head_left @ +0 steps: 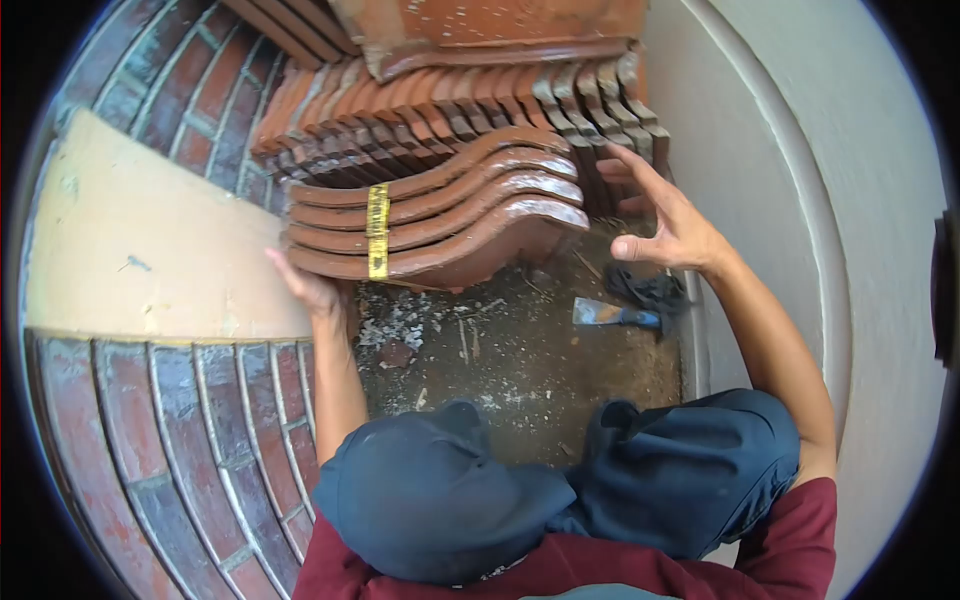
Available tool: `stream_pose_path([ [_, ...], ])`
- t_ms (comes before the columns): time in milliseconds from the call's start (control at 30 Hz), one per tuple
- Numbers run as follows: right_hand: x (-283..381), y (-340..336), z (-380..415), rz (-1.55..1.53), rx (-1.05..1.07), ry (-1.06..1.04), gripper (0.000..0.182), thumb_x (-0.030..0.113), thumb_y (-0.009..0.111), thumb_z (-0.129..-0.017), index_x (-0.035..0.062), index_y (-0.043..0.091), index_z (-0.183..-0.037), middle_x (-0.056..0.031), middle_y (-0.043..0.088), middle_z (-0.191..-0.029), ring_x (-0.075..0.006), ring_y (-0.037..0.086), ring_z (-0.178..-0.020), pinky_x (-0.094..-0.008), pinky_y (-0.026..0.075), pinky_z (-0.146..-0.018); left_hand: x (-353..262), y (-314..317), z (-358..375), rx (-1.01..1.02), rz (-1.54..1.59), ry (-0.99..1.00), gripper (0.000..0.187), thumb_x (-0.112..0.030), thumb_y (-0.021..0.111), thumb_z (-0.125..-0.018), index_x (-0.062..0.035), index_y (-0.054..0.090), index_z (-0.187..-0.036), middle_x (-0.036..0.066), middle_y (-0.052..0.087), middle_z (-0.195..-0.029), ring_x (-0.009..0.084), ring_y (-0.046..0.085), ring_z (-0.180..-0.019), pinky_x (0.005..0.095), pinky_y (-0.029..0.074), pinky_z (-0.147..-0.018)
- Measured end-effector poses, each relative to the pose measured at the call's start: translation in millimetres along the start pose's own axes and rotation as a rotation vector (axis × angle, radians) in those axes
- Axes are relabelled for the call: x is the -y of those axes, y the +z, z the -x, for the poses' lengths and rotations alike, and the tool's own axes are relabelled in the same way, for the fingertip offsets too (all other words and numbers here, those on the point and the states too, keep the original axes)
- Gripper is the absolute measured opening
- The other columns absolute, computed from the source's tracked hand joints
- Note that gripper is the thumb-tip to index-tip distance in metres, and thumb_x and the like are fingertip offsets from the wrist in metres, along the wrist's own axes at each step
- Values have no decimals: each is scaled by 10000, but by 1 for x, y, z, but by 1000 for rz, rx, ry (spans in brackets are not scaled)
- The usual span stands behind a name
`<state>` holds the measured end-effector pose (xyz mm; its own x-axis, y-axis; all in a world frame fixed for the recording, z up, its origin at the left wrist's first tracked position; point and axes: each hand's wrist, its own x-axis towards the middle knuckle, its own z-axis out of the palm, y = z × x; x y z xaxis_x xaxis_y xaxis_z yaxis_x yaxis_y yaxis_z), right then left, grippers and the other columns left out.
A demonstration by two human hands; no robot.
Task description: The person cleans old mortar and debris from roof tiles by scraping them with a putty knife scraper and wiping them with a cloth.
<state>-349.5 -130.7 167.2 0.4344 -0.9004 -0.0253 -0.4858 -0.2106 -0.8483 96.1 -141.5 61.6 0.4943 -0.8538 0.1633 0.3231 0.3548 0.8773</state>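
A strapped bundle of curved clay roof tiles, bound by a yellow band, is at the centre, several tiles stacked together. My left hand is against the bundle's lower left end, its thumb along the outside. The other left fingers are mostly hidden under the tiles. Off the right end of the bundle, my right hand is open and holds nothing, thumb and fingers apart. Behind the bundle stands a row of similar tiles on edge, with the rightmost ones greyish.
A blue-handled scraper and a dark crumpled cloth lie on the dirty floor among pale debris. Brick wall and a cream panel border the left; a pale curved wall borders the right. More tiles are at the top.
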Motion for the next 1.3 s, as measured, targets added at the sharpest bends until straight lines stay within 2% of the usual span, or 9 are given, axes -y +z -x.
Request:
stream_pose_path([
  [133, -19, 46, -42, -51, -28, -271, 1463, 557, 937, -633, -37, 26, -1611, -277, 177, -1653, -377, 249, -1522, -472, 296, -1212, 23, -30, -26, 165, -14, -26, 754, -602, 196, -1079, -11, 454, -1468, 174, 541, -1438, 313, 498, -1348, 467, 377, -1154],
  [267, -24, 76, -45, -148, -135, -191, 1206, 290, 883, -752, -68, 89, -1587, -270, 449, -1494, -378, 439, -1408, -453, 310, -1201, 24, -25, -4, 181, -45, 13, 639, -525, 249, -1088, -55, 446, -1473, 151, 541, -1435, 311, 536, -1312, 466, 417, -1128],
  [400, -5, 78, -33, -70, -181, -252, 1066, 52, 792, -689, -27, 185, -1562, -232, 509, -1417, -364, 502, -1345, -435, 364, -1157, 55, -66, -7, 242, -108, 107, 647, -536, 267, -1082, -50, 427, -1479, 150, 526, -1450, 312, 543, -1304, 475, 425, -1123],
  [533, -8, 78, -30, -67, -162, -245, 1071, 50, 776, -667, -12, 194, -1563, -221, 508, -1413, -361, 507, -1336, -433, 367, -1154, 65, -76, -5, 230, 90, -27, 809, -680, 228, -1044, -46, 379, -1523, 169, 470, -1512, 321, 471, -1378, 491, 368, -1172],
  [633, -5, 76, -30, -145, -117, -114, 1072, -44, 740, -710, 9, 141, -1598, -146, 502, -1458, -256, 489, -1351, -387, 345, -1167, 56, -65, -5, 308, 22, -22, 941, -786, 206, -980, -53, 335, -1554, 169, 418, -1559, 329, 419, -1420, 493, 328, -1199],
  [867, -21, 77, -31, -118, -113, -241, 825, 64, 832, -713, 4, 458, -1446, -125, 533, -1422, -253, 521, -1295, -385, 384, -1133, 77, -78, -6, 261, 27, -90, 971, -815, 228, -957, -59, 323, -1559, 158, 407, -1566, 323, 416, -1422, 488, 327, -1201],
  [1033, -80, 100, -33, 102, 17, -235, 806, 250, 908, -690, 78, 559, -1396, -159, 530, -1437, -387, 444, -1383, -491, 358, -1159, 79, -79, -2, 261, 3, -121, 980, -823, 233, -950, -62, 318, -1561, 153, 403, -1569, 320, 413, -1424, 486, 325, -1202],
  [1167, -88, 108, -46, 260, 42, -364, 438, 156, 807, -763, 105, 703, -1185, -126, 658, -1258, -382, 580, -1203, -476, 458, -1045, 81, -77, 0, 263, -3, -144, 987, -830, 237, -944, -64, 314, -1562, 149, 400, -1571, 317, 411, -1426, 484, 324, -1203],
  [1300, -102, 112, -46, 414, -15, -488, 350, 84, 730, -740, 116, 728, -1089, -103, 712, -1104, -335, 659, -1044, -440, 533, -897, 81, -77, 3, 267, -10, -160, 994, -836, 241, -938, -67, 310, -1564, 146, 396, -1574, 315, 408, -1428, 482, 323, -1204],
])
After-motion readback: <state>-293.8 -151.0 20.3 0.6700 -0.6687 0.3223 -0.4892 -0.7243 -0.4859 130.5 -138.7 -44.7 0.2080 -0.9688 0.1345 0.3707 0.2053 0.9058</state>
